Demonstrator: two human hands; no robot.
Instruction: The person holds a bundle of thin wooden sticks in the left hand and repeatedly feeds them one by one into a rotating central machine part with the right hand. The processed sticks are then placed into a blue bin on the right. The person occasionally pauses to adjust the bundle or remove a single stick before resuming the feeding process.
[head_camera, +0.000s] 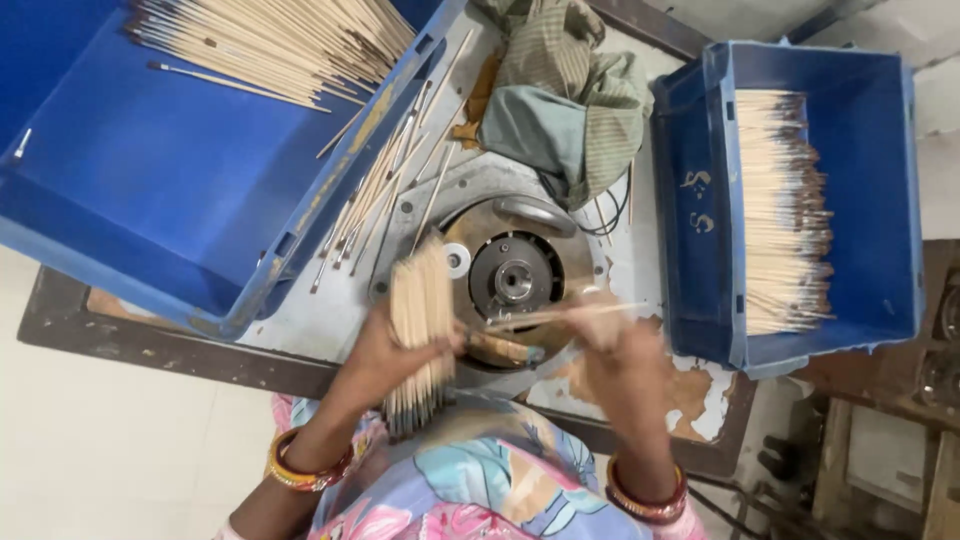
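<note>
Gripped upright in the left hand (385, 350), a thick bundle of wooden brush sticks (422, 330) was held just beside a round metal machine head (513, 280), its fingers wrapped tightly around the middle, probably so that single sticks could be drawn off quickly. One stick (560, 314) was pinched in the blurred right hand (620, 350) and laid across the machine's front; how far those fingers were closed could not be told. Loose sticks (375, 195) were left leaning against a large blue crate (150, 180) on the left. Sticks were stacked neatly in a smaller blue crate (800, 200) on the right. A crumpled cloth (565, 100) was seen behind the machine.
</note>
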